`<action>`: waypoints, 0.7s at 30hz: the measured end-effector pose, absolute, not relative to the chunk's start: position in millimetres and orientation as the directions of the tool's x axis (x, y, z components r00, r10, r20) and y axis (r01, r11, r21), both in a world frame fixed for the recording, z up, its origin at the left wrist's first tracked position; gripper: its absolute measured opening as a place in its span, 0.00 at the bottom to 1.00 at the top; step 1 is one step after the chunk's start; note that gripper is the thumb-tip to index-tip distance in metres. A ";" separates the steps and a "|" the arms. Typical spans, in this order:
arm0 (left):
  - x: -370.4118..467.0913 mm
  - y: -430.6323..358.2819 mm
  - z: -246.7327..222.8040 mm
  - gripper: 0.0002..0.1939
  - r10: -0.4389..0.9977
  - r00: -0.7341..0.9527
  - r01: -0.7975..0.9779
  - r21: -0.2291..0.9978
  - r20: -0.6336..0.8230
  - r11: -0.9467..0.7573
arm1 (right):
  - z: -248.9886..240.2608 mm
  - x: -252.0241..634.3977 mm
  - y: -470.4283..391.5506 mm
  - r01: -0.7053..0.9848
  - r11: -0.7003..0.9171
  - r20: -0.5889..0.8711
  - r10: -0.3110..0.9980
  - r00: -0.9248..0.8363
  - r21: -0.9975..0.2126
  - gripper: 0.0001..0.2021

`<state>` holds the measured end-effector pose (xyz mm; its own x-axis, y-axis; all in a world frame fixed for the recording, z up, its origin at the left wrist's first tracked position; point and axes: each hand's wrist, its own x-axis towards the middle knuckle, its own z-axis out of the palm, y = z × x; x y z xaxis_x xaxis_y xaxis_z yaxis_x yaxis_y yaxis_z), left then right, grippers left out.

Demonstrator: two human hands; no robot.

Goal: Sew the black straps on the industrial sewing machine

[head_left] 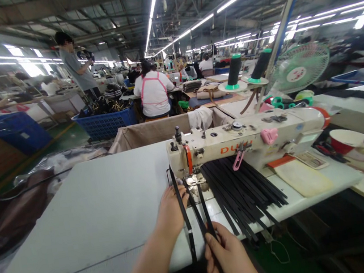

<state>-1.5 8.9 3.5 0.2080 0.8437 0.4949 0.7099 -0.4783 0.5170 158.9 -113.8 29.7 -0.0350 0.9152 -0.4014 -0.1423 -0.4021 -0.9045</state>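
At the needle end of a cream sewing machine (210, 146), my left hand (170, 210) has its fingers curled close together beside the presser foot (187, 177). It grips a narrow black strap (182, 204) that hangs down past it toward the table's front edge; the fingertips are partly hidden. Nearer to me, my right hand (227, 250) pinches the lower ends of two black straps (198, 213), between thumb and fingers. These straps run up to the needle plate (197, 180). Under the machine arm, right of my hands, lies a thick bundle of black straps (244, 195).
The white table (110, 201) has a ruler line along its front. Thread cones (234, 72) and a green fan (298, 70) stand behind the machine. A yellowish pad (305, 178) lies to its right. A fabric-lined bin (154, 132) borders the table's back. Other people sit and stand beyond.
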 end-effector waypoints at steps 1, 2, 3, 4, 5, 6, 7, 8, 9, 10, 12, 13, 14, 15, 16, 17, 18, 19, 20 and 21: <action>-0.7 5.9 2.7 0.11 0.841 0.211 0.723 0.499 0.499 -0.478 | 30.3 159.3 -113.9 -0.138 -0.398 -0.398 0.917 -0.035 -0.907 0.38; -0.1 4.0 1.8 0.12 0.840 0.212 0.733 0.487 0.500 -0.475 | 30.9 159.9 -114.2 -0.135 -0.397 -0.396 0.918 -0.034 -0.908 0.38; 0.2 2.9 0.9 0.13 0.840 0.209 0.738 0.483 0.500 -0.471 | 31.5 160.6 -114.5 -0.133 -0.399 -0.398 0.917 -0.036 -0.907 0.38; 0.1 2.3 0.0 0.13 0.844 0.204 0.741 0.485 0.497 -0.465 | 32.0 161.5 -114.9 -0.129 -0.402 -0.401 0.915 -0.037 -0.906 0.37; -0.2 2.0 -0.7 0.14 0.847 0.200 0.739 0.492 0.492 -0.460 | 32.5 162.5 -115.4 -0.123 -0.406 -0.405 0.914 -0.039 -0.905 0.37; -0.6 1.7 -1.1 0.14 0.851 0.194 0.736 0.501 0.488 -0.455 | 32.9 163.6 -116.1 -0.115 -0.408 -0.406 0.913 -0.041 -0.906 0.36; -1.0 1.5 -1.2 0.15 0.854 0.189 0.731 0.512 0.484 -0.452 | 33.1 164.9 -116.8 -0.106 -0.406 -0.404 0.914 -0.042 -0.908 0.35; -1.3 1.3 -1.1 0.15 0.857 0.189 0.724 0.522 0.480 -0.452 | 33.3 166.3 -117.8 -0.098 -0.397 -0.395 0.918 -0.041 -0.912 0.34; -1.4 1.0 -0.7 0.15 0.858 0.190 0.717 0.529 0.478 -0.453 | 33.5 167.8 -118.8 -0.093 -0.386 -0.384 0.923 -0.039 -0.918 0.33; -1.3 0.8 -0.2 0.15 0.859 0.191 0.714 0.533 0.476 -0.454 | 33.7 169.4 -119.9 -0.090 -0.371 -0.370 0.928 -0.034 -0.924 0.31; -0.5 0.6 1.2 0.15 0.860 0.194 0.718 0.529 0.472 -0.452 | 34.3 173.0 -122.2 -0.099 -0.355 -0.354 0.935 -0.029 -0.929 0.30; 0.0 0.7 2.1 0.15 0.861 0.197 0.724 0.523 0.468 -0.450 | 34.8 175.1 -123.2 -0.109 -0.357 -0.356 0.934 -0.028 -0.928 0.30; 0.5 0.9 3.0 0.15 0.862 0.199 0.730 0.516 0.466 -0.448 | 35.7 177.3 -124.1 -0.120 -0.365 -0.364 0.931 -0.028 -0.923 0.30; 0.9 1.1 3.9 0.15 0.862 0.203 0.735 0.510 0.464 -0.447 | 36.7 179.6 -124.8 -0.127 -0.373 -0.373 0.928 -0.029 -0.919 0.31; 1.2 1.4 4.9 0.15 0.861 0.212 0.736 0.504 0.463 -0.452 | 38.1 182.1 -125.3 -0.126 -0.375 -0.375 0.927 -0.028 -0.918 0.31; 1.3 1.6 5.7 0.15 0.858 0.222 0.735 0.498 0.463 -0.459 | 39.6 184.7 -125.8 -0.109 -0.367 -0.366 0.930 -0.023 -0.924 0.31; 1.3 1.7 6.2 0.15 0.855 0.230 0.734 0.493 0.466 -0.466 | 41.2 187.3 -126.2 -0.073 -0.345 -0.346 0.938 -0.009 -0.936 0.31; 1.1 1.8 6.5 0.15 0.852 0.235 0.735 0.488 0.468 -0.470 | 42.8 189.8 -126.5 -0.022 -0.316 -0.316 0.949 0.008 -0.948 0.30; 0.8 1.8 6.5 0.14 0.850 0.238 0.738 0.482 0.470 -0.472 | 44.3 192.1 -126.9 0.035 -0.286 -0.285 0.958 0.028 -0.958 0.30; 0.5 1.8 6.3 0.14 0.850 0.239 0.744 0.474 0.469 -0.471 | 45.7 194.2 -127.2 0.088 -0.263 -0.260 0.965 0.048 -0.961 0.29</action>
